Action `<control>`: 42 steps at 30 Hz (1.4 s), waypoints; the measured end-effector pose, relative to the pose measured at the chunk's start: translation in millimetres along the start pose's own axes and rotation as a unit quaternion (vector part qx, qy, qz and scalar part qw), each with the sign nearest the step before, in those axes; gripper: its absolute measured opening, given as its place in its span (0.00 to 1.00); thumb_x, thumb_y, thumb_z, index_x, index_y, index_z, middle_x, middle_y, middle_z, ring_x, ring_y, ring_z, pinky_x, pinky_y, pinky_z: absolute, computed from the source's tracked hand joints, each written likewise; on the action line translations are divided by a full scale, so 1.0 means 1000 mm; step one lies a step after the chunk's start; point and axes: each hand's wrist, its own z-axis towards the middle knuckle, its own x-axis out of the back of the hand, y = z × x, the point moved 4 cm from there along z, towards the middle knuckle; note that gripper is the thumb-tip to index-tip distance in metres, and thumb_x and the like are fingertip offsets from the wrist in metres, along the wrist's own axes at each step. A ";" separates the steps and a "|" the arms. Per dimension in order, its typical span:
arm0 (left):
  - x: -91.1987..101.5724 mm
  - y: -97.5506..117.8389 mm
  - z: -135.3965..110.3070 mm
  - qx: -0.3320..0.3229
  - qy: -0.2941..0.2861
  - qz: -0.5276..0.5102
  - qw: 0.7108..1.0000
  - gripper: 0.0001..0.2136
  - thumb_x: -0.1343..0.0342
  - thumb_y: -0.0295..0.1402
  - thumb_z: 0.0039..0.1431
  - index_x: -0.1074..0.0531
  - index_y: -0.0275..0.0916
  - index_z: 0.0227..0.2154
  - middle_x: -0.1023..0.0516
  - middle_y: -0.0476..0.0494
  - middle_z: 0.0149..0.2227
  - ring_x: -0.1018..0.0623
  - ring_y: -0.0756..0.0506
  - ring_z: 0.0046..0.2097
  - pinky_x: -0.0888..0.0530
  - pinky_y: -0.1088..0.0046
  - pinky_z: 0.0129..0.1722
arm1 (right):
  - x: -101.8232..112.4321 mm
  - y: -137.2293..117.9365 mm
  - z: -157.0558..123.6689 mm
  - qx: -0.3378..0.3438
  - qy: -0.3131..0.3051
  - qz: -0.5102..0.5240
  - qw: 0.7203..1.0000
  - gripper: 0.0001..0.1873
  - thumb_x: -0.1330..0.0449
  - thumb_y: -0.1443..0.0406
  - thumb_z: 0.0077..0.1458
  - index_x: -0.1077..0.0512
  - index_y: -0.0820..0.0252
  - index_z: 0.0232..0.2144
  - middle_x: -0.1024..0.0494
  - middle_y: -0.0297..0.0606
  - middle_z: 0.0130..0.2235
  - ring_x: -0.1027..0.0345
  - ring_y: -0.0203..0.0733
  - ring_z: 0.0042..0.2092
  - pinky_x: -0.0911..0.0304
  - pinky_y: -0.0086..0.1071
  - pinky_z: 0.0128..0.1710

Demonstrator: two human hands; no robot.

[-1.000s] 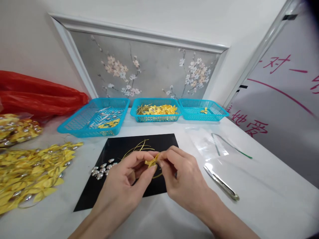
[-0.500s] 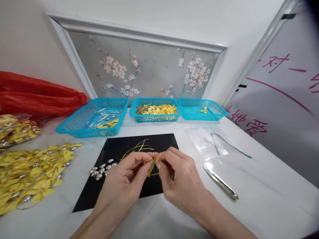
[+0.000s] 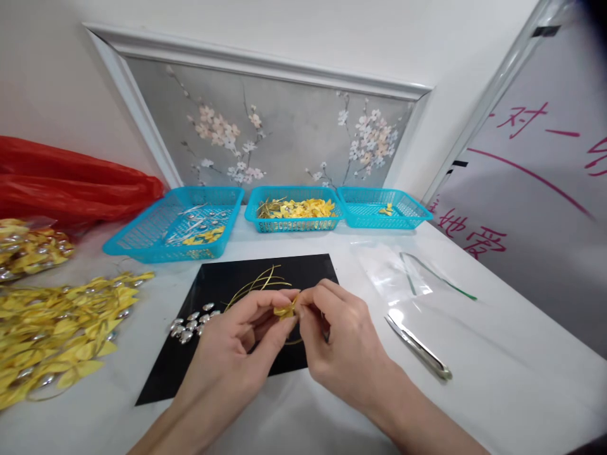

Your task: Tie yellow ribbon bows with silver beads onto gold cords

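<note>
Over a black mat [image 3: 173,373], my left hand [image 3: 241,344] pinches a small folded yellow ribbon [image 3: 283,312] between thumb and fingers. My right hand [image 3: 339,338] is closed at the ribbon's right end, fingertips meeting those of the left. Its exact grip is partly hidden by the fingers. A thin gold strand curves below the fingertips. Several more gold strands [image 3: 256,282] lie on the mat behind my hands. To the left of my left hand sits a cluster of silver beads [image 3: 190,324].
Three blue baskets stand along the back: left [image 3: 128,243], middle [image 3: 253,221] and right [image 3: 417,222]. Yellow ribbon pieces with silver beads [image 3: 66,328] are heaped at left, before a red bag [image 3: 71,183]. Thread snips [image 3: 420,347], a clear bag [image 3: 386,272] and green wire [image 3: 446,281] lie right.
The yellow ribbon, which hung down between my fingertips, now lies folded sideways on my left fingers. My left thumb has shifted slightly down and right.
</note>
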 end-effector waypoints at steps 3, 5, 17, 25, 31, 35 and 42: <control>-0.002 -0.001 -0.001 -0.006 -0.016 -0.013 1.000 0.06 0.40 0.30 0.59 0.22 0.49 0.37 0.14 0.52 0.45 0.15 0.48 0.42 0.18 0.77 0.44 | 0.000 0.000 0.000 -0.005 -0.005 0.007 1.000 0.10 0.50 0.73 0.59 0.31 0.62 0.28 0.31 0.37 0.28 0.38 0.35 0.27 0.47 0.27 0.22; -0.001 -0.001 -0.001 -0.015 -0.012 0.009 1.000 0.06 0.40 0.30 0.60 0.21 0.48 0.36 0.14 0.52 0.45 0.15 0.48 0.41 0.18 0.78 0.42 | 0.000 0.000 0.000 -0.005 -0.011 0.009 1.000 0.10 0.49 0.73 0.59 0.32 0.62 0.28 0.31 0.36 0.28 0.38 0.35 0.27 0.47 0.27 0.23; 0.008 -0.001 0.002 -0.068 0.016 0.097 0.993 0.09 0.42 0.30 0.59 0.18 0.50 0.35 0.12 0.53 0.43 0.14 0.47 0.43 0.19 0.78 0.44 | 0.003 0.001 0.003 -0.019 -0.029 0.028 0.999 0.08 0.48 0.72 0.59 0.33 0.62 0.28 0.32 0.35 0.28 0.40 0.34 0.27 0.48 0.27 0.22; 0.008 -0.001 0.004 -0.045 0.027 0.115 0.992 0.07 0.43 0.33 0.60 0.19 0.48 0.32 0.12 0.51 0.42 0.14 0.46 0.42 0.18 0.75 0.42 | 0.000 0.001 0.001 -0.016 -0.034 0.009 0.999 0.10 0.49 0.72 0.60 0.33 0.61 0.28 0.32 0.35 0.29 0.39 0.34 0.27 0.47 0.28 0.24; 0.008 0.001 0.006 -0.026 0.038 0.123 0.991 0.07 0.43 0.36 0.59 0.21 0.48 0.29 0.13 0.49 0.42 0.15 0.43 0.43 0.18 0.71 0.43 | -0.002 0.000 -0.001 -0.011 -0.029 -0.028 0.999 0.12 0.52 0.70 0.62 0.31 0.62 0.29 0.31 0.38 0.30 0.37 0.37 0.28 0.43 0.30 0.26; 0.009 0.003 0.004 -0.031 0.054 0.122 0.990 0.07 0.42 0.36 0.58 0.20 0.47 0.28 0.15 0.46 0.44 0.17 0.41 0.48 0.19 0.67 0.47 | -0.003 -0.002 -0.001 0.000 -0.021 -0.048 0.999 0.13 0.52 0.71 0.62 0.31 0.62 0.29 0.31 0.38 0.30 0.36 0.38 0.29 0.42 0.31 0.28; 0.004 -0.004 -0.001 -0.029 0.030 0.009 0.999 0.04 0.39 0.31 0.58 0.20 0.47 0.34 0.19 0.46 0.48 0.17 0.43 0.47 0.17 0.71 0.44 | 0.000 -0.002 0.002 -0.014 -0.013 -0.001 1.000 0.09 0.49 0.73 0.58 0.31 0.61 0.29 0.30 0.37 0.29 0.37 0.38 0.30 0.44 0.30 0.27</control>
